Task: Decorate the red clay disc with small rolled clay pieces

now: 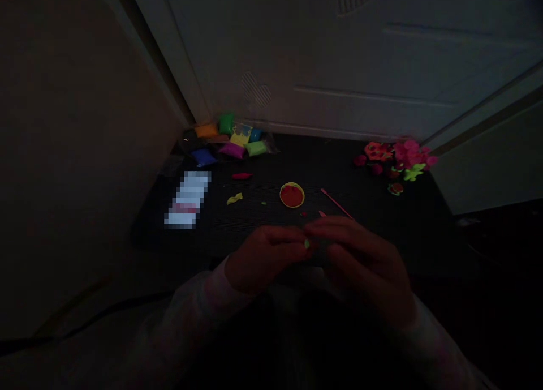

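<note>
In the dim head view, my left hand point(269, 255) is closed, thumb and fingers pinched on a small piece of modelling clay. A bright green bit point(307, 244) of it shows at the fingertips, with a dark reddish part beside it. My right hand point(371, 262) reaches in from the right, its fingers stretched out and parted, the tips close to the left fingertips. Whether they touch the piece cannot be made out. Just beyond the hands lies a round yellow-rimmed red clay disc point(292, 196) with small red bits along its top. A pink modelling stick point(336, 203) lies right of it.
On the dark table point(203, 209) are a yellow clay strip point(235, 198), a red clay piece point(241, 176) and a blurred phone-like screen point(189, 200). Several coloured clay packets point(232, 150) lie at the back left. Pink and orange clay shapes point(409, 153) sit back right, before a white door point(297, 56).
</note>
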Available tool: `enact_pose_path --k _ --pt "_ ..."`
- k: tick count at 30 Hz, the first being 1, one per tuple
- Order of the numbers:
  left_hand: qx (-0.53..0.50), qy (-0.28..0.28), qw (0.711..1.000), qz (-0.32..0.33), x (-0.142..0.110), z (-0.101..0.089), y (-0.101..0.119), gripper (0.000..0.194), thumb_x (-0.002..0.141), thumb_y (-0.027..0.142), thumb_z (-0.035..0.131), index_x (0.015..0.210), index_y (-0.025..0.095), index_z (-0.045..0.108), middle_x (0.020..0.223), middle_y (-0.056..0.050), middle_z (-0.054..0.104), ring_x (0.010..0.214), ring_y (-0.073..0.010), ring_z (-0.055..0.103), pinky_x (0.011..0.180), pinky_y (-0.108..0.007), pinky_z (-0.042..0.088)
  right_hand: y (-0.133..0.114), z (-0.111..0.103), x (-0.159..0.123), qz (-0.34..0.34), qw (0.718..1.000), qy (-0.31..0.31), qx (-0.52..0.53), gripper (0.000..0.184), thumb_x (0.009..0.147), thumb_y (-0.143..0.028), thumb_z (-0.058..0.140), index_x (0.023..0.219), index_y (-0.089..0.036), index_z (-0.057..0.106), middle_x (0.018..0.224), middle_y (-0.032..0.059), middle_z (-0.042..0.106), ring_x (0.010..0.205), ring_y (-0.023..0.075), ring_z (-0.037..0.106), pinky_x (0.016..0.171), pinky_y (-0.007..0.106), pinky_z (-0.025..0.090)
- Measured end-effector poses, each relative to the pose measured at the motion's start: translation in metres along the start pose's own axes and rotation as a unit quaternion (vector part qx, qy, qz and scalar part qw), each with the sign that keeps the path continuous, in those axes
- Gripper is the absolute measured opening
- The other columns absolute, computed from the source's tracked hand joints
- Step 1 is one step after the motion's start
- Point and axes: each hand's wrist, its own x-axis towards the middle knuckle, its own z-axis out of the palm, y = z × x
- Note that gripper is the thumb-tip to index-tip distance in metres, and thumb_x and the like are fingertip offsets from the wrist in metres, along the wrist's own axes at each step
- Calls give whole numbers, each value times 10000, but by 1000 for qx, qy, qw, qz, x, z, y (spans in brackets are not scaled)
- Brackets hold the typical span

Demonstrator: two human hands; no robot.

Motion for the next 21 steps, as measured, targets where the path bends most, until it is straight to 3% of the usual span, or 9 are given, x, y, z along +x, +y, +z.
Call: enact_pose_path --k 4,9,16,21 --pt "23 -15 999 -39 -2 -2 0 136 516 279 726 587 173 677 646 4 634 607 -114 541 605 -236 417 -8 -4 9 5 999 -29 13 223 780 -224 517 963 -313 608 923 -14 638 861 132 592 751 274 489" --pt "52 -25 997 -41 -1 -5 0 44 571 197 665 602 168 677 649 10 633 621 -110 543 595 -219 404 -8 -1 11 16 998 -28 46 142 743 -191 565 845 -265 629 871 -26 642 824 104 596 758 239 476" --pt "80 6 997 -21 2 -3 -1 89 567 231 648 521 156 633 542 35 564 553 -86 466 567 -223 355 -1 4 6 60 998 14 23 73 746 -230 569 789 -260 620 817 -44 655 788 109 595 867 314 409" --pt "91 29 995 -25 2 0 0 117 562 243 640 497 150 611 511 38 535 534 -81 436 552 -232 322 1 7 6 68 996 30 55 70 746 -238 567 795 -245 617 778 -39 650 755 105 589 724 250 465"
